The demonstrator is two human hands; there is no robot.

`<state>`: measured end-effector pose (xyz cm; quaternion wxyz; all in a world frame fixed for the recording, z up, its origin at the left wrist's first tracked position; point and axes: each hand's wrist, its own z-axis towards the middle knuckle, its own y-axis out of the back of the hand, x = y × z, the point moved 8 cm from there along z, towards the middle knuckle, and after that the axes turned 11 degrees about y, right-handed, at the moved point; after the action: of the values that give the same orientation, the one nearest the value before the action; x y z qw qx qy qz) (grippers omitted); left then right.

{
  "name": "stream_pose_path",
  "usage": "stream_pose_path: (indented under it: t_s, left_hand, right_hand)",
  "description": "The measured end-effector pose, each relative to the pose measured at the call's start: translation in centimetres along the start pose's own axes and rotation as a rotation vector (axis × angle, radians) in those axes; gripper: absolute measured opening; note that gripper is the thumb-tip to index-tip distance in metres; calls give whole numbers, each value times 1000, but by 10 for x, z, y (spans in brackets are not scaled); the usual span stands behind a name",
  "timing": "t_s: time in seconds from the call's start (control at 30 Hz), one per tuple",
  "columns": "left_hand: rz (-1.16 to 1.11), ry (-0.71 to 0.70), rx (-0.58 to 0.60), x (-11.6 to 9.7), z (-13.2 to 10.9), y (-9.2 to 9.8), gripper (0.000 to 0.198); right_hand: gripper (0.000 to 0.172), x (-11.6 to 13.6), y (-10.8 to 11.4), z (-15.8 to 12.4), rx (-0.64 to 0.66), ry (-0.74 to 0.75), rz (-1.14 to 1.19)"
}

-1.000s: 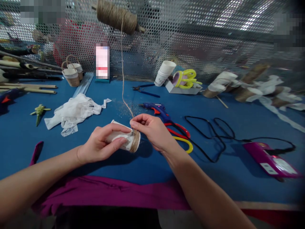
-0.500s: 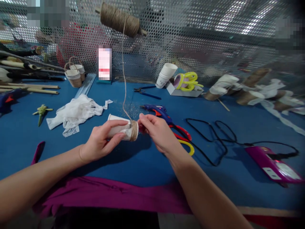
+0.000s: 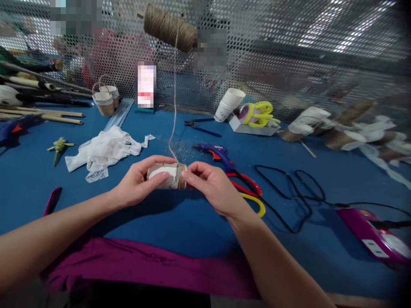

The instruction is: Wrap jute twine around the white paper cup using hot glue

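Cup | left fingers clasping it | right fingers touching twine, pinch unclear | stacked cups: print unreadable

Left hand and right hand are both ungloved, with slender, tapering fingers. The slim forearms are bare as far as they show. Purple cloth spreads along the table's near edge; whether it is worn cannot be told.
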<state>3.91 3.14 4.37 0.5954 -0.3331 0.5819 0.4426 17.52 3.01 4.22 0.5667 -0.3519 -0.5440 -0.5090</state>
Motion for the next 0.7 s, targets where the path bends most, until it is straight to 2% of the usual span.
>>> stream_pose_path:
  t_s: [0.17,0.3,0.47,0.7]
  left_hand:
    - [-335,278,-99,24,7,5,25]
    - [-484,431,-180,36,6,7,25]
    - [-498,460,-219,38,6,9,22]
    - [-427,416,-193,36,4,7,30]
  right_hand:
    - [29,0,-1,1,-38,74,-125]
    - [14,11,-5,-2,-48,171,-316]
    - [8,26,-9,-7,-89,310,-530]
    - [8,29,-11,-10,-154,404,-645]
